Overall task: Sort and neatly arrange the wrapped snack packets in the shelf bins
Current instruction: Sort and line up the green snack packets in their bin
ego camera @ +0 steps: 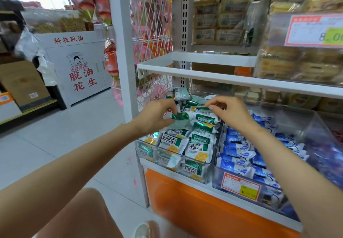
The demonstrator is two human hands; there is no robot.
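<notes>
Nearest my feed, at the bottom edge, is the person's bent knee [78, 213] and the toe of a light shoe [143, 230] on the pale floor. Both bare forearms reach forward from there to the low shelf with its orange front panel [185, 202].

On that shelf stand two clear bins, touching side by side. The left bin [176, 153] is heaped with green-and-white snack packets [196, 148]. The right bin [297, 122] holds blue snack packets [239, 150] and carries a red-bordered price label [241, 186] on its front wall.

Both hands are over the back half of the left bin. The left hand [156, 115] pinches a shiny green foil packet [179, 116] between thumb and fingers. The packet sticks out to the right of the fingertips, just above the heap. The right hand [230, 113] is curled, its fingertips nipping the edge of the top green-and-white packet [204, 108] at the peak of the pile, near the wall shared with the blue bin. The two held packets lie close together, the foil one slightly lower and to the left.

Behind the hands a single pale green packet [181, 93] rests upright at the rear of the bin. Above runs a white shelf [222, 79], with blurred boxed biscuits [219, 20] further up. Far left stands a white cabinet with red characters [79, 70].
</notes>
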